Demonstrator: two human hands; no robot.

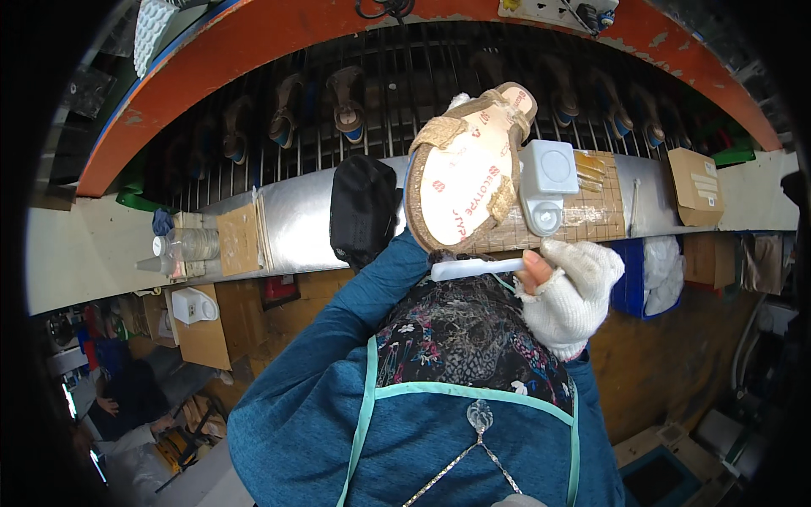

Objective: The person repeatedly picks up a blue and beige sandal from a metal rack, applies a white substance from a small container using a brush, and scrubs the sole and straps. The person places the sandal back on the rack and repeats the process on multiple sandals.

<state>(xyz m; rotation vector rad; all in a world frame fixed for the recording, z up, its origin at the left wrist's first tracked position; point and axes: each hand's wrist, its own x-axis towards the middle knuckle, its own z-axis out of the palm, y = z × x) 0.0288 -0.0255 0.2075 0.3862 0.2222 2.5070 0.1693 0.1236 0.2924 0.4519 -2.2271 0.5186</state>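
A sandal [460, 186] with a pale printed insole and brown, rough-edged straps is raised in front of me, insole facing up. My left arm reaches behind it. A bit of white at the sandal's upper left edge [460, 100] looks like a fingertip of my left glove; the rest of that hand is hidden. My right hand [570, 291], in a white knit glove with a bare fingertip showing, pinches a slim white brush handle [477, 269]. The handle lies level just below the sandal's heel. Dark material, perhaps bristles, shows at its left end.
Behind the metal ledge [296, 224], several sandals [346, 101] sit on a rod rack under an orange frame [211, 55]. A white plastic dispenser [549, 173] stands on a taped board right of the sandal. A black object [363, 211] lies left. Cardboard boxes [695, 188] flank the ledge.
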